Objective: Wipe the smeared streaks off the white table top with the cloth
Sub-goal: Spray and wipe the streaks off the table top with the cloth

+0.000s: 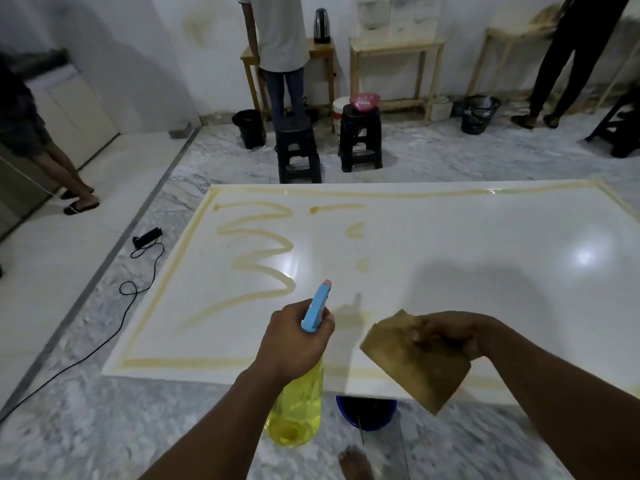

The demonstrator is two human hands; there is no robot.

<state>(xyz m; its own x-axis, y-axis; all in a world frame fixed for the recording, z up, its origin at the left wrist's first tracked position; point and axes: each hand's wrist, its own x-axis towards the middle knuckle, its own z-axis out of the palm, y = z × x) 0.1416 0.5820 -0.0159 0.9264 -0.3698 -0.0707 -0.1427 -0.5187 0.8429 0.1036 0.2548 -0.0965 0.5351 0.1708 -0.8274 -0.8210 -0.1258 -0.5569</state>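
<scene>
- Floor, 9 o'clock of the table: a black power strip (147,236) lies with its cable trailing toward the viewer; well apart from the work, no interference expected.
- White table top (467,271): glossy slab; the smeared streaks (256,251) form a yellowish zigzag on its left half at roughly 10 to 11 o'clock from the hands, with a matching border line along the edges; the right half looks largely clear apart from that border.
- Left hand (291,341): fingers wrapped around the neck of a spray bottle (298,403); yellow body hangs below the near table edge, blue nozzle points toward 12 o'clock, close to the zigzag's lower end.
- Blue bucket (367,412): sits on the floor under the near edge, at 6 o'clock; likely for rinsing.
- Right hand (446,336): fingers pinched on the upper corner of the cloth (415,365); the brownish cloth hangs over the near edge, apparently clear of the surface.
- Step in hand, by judgement: wetting before wiping; mist the zigzag lightly, then lay the cloth flat, press with a spread palm, and stroke from 11 o'clock inward in overlapping passes; refold to a cleaner face, since the cloth already looks stained.
</scene>
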